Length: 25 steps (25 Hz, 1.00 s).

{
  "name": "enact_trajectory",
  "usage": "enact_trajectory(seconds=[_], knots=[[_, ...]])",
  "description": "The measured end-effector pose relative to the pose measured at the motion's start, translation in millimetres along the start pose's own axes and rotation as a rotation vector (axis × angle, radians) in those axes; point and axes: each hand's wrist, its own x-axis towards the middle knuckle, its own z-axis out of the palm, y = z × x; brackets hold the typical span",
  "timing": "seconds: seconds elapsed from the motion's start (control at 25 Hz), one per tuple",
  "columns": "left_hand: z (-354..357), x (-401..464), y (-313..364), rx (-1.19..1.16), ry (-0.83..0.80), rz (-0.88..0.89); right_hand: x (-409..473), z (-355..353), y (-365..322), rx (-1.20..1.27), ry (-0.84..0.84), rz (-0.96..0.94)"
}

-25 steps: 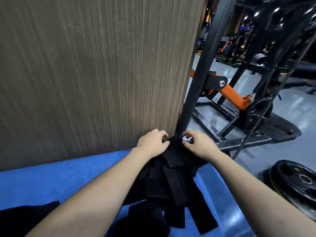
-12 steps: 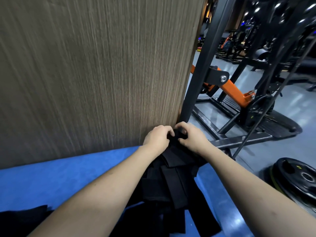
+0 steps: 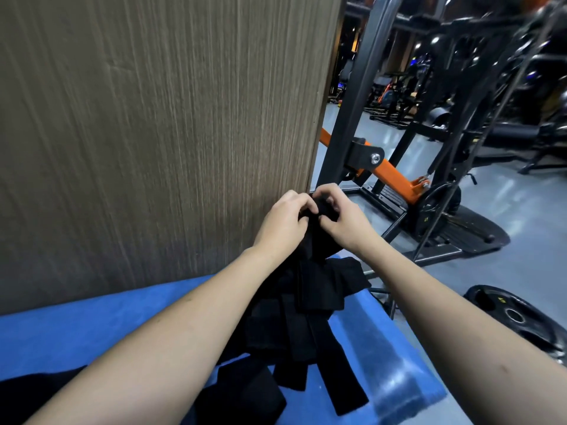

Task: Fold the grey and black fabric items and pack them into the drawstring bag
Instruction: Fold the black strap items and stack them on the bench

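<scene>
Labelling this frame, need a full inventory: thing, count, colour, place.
black fabric bundle: one bunch of several strips, black, on the blue pad, top end lifted by both hands
dark fabric: one, black, bottom left on the pad
blue pad: one, blue, under the fabric
wood-grain panel: one, brown, behind the pad
gym rack: one, black with an orange arm, right of the panel
weight plate: one, black, floor at right
left hand: grip on the bundle's top
right hand: grip on the bundle's top
</scene>
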Motion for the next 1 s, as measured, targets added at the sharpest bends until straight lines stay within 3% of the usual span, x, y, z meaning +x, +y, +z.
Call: enact_trajectory(seconds=[0.24, 0.44, 0.68, 1.0], knots=[[-25, -5, 38, -0.210, 0.049, -0.154, 5, -50, -59, -0.028, 0.177, -0.099], [-71, -22, 54, -0.217, -0.005, -0.196, 0, -104, -134, 0.051, 0.298, -0.170], [-150, -88, 76, -0.337, -0.008, -0.184, -47, -125, -186, 0.357, 0.340, -0.060], [-226, -216, 59, -0.484, -0.077, -0.338, -161, -36, -163, 0.717, 0.168, 0.285]])
